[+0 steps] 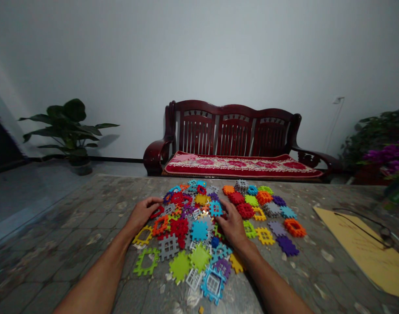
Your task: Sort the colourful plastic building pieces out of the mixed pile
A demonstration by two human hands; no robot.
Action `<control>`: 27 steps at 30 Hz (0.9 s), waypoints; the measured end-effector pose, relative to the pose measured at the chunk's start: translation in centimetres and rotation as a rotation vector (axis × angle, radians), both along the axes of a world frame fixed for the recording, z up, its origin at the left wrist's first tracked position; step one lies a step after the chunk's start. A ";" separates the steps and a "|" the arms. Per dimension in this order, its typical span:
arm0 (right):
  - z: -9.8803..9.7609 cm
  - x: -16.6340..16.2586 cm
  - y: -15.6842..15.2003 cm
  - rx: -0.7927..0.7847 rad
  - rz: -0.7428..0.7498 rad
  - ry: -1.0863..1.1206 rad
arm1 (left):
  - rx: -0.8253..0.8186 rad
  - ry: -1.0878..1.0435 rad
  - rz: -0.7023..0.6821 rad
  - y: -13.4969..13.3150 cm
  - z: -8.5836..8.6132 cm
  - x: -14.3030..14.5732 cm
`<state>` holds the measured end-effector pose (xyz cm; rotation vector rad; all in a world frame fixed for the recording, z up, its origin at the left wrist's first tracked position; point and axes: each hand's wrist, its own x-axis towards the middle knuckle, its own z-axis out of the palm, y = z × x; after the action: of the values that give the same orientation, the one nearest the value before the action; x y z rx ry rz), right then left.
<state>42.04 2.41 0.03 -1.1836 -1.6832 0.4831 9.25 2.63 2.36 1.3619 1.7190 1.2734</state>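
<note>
Left hand: the left hand (143, 212) lay at the centre-left of the frame, fingers loosely spread and curled onto the left edge of the heap, gripping nothing that I could make out.
Heap: the pile of flat, notched, interlocking plastic tiles in many colours (189, 226) sat at the lower centre, on the mottled stone-patterned counter (72, 226).
Handling: the tiles looked light, stiff and smooth, likely to slide on the counter; the toothed edges or the open window frames seemed the best places to pinch.
Right hand: the right hand (231, 224) rested palm down on the heap's right side, fingers slightly apart, holding nothing visible.
Sorted group: solid tiles (268, 213) lay singly to the right, some touching.
Paper: a yellow sheet (366, 248) lay at the right edge.
</note>
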 end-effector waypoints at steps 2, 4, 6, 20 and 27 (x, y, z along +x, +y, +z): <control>-0.1 0.0 0.1 0.005 0.004 -0.003 | 0.000 -0.006 0.002 0.0 -0.1 0.0; -0.2 0.1 0.1 0.002 0.009 -0.005 | 0.005 -0.006 0.001 0.0 -0.1 -0.1; -0.3 0.1 0.2 -0.005 0.012 -0.009 | 0.005 0.001 -0.004 0.0 -0.2 -0.1; 0.0 -0.1 -0.1 -0.003 0.031 0.037 | 0.020 0.008 -0.029 0.3 -0.9 -0.6; -0.1 0.0 -0.1 -0.002 0.043 -0.001 | 0.004 -0.022 -0.020 0.2 -0.6 -0.3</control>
<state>42.07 2.26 -0.10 -1.1514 -1.7119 0.5116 8.95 2.78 1.72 1.3592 1.6843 1.2770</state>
